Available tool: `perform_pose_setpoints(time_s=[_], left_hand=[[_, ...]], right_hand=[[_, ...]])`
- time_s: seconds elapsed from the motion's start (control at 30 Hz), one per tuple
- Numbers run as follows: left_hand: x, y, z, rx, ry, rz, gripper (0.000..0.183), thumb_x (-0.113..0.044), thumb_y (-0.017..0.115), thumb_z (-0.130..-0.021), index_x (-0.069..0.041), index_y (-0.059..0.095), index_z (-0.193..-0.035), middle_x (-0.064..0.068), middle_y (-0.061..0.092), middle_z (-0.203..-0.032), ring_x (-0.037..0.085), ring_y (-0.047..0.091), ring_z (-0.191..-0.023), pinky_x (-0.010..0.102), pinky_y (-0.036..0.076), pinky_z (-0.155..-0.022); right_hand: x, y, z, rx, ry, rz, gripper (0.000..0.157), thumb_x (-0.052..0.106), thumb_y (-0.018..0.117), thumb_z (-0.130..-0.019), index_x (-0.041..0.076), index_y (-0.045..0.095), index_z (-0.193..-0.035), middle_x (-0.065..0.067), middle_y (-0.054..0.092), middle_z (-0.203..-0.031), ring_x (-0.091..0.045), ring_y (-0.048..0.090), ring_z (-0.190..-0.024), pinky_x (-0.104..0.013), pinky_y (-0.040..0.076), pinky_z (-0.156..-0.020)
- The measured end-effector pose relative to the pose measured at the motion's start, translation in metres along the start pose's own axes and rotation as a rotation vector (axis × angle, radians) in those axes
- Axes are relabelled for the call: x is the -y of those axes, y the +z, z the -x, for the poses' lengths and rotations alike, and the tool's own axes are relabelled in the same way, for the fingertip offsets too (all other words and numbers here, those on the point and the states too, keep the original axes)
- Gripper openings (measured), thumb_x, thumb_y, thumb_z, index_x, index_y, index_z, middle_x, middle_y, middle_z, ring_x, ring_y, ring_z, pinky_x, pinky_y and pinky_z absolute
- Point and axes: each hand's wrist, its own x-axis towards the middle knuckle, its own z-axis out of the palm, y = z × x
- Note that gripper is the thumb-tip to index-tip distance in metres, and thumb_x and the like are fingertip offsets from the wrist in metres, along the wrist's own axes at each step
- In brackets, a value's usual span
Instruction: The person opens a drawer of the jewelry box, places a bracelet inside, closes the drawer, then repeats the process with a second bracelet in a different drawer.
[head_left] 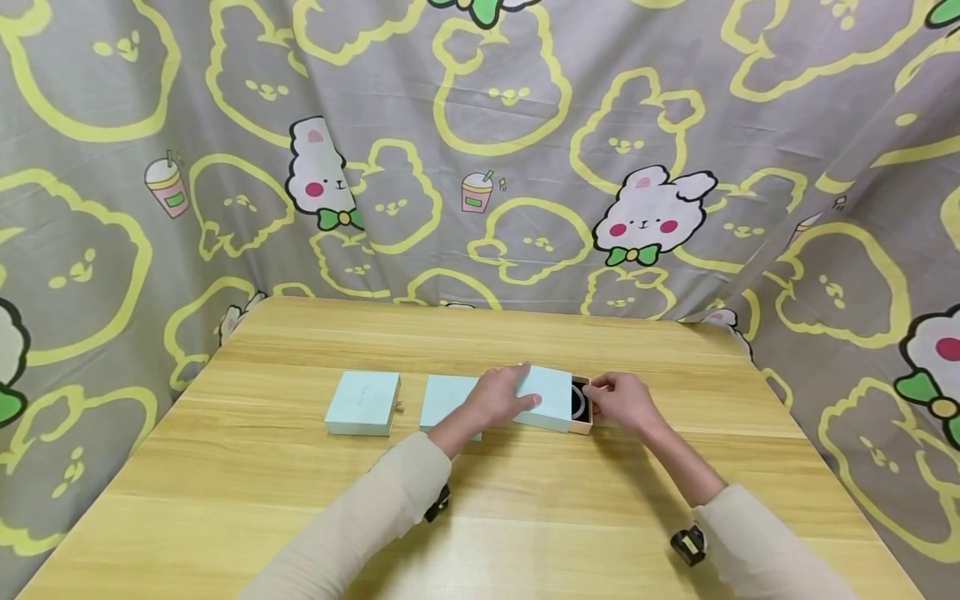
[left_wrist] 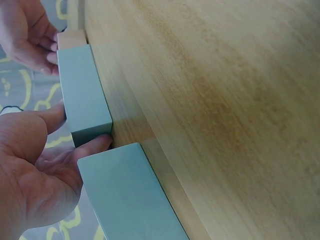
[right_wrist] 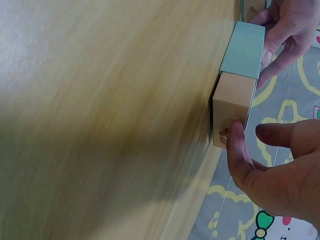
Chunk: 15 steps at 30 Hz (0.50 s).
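My left hand (head_left: 497, 398) grips the pale blue sleeve of a drawer-style gift box (head_left: 546, 400), with the thumb on its top and a finger against its left end. Out of the sleeve's right end sticks a peach inner drawer (right_wrist: 233, 97), partly slid out. Inside its dark lining lies a curved silvery-grey band (head_left: 578, 403), partly covered by the sleeve. Fingertips of my right hand (head_left: 624, 402) touch the drawer's front near a small tab (right_wrist: 223, 135). In the right wrist view that thumb stands apart from the drawer.
A second pale blue box (head_left: 444, 403) is just left of the gripped one, partly behind my left arm. Farther left stands a third box (head_left: 363, 403) with a small tab on its right side. A patterned curtain (head_left: 405, 275) hangs behind the wooden table (head_left: 525, 517).
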Motion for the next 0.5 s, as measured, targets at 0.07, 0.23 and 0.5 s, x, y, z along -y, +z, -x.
perform_pose_setpoints(time_s=[0.07, 0.23, 0.5], left_hand=[[0.0, -0.001, 0.0, 0.001, -0.005, 0.004, 0.069, -0.038, 0.064, -0.1, -0.009, 0.037, -0.157, 0.009, 0.046, -0.157, 0.027, 0.046, -0.143, 0.038, 0.045, -0.109], [0.0, -0.001, 0.0, -0.004, -0.004, 0.018, 0.07, -0.038, 0.065, -0.1, -0.009, 0.037, -0.157, 0.01, 0.046, -0.157, 0.027, 0.046, -0.143, 0.039, 0.046, -0.108], [-0.001, 0.001, -0.001, -0.001, -0.012, 0.005, 0.07, -0.038, 0.065, -0.1, -0.01, 0.037, -0.157, 0.009, 0.046, -0.157, 0.027, 0.043, -0.145, 0.041, 0.043, -0.113]], right_hand=[[0.001, 0.002, -0.001, 0.001, 0.005, -0.007, 0.035, 0.015, 0.06, -0.099, -0.014, 0.063, -0.12, -0.021, 0.072, -0.092, -0.024, 0.071, -0.077, -0.037, 0.061, -0.07], [0.004, 0.007, -0.002, 0.007, 0.023, -0.004, 0.039, 0.02, 0.065, -0.098, -0.011, 0.062, -0.122, -0.022, 0.073, -0.099, -0.024, 0.072, -0.077, -0.037, 0.06, -0.071], [0.007, 0.012, -0.003, 0.016, 0.023, -0.014, 0.049, 0.022, 0.07, -0.094, -0.013, 0.059, -0.127, -0.023, 0.074, -0.101, -0.025, 0.074, -0.073, -0.037, 0.06, -0.073]])
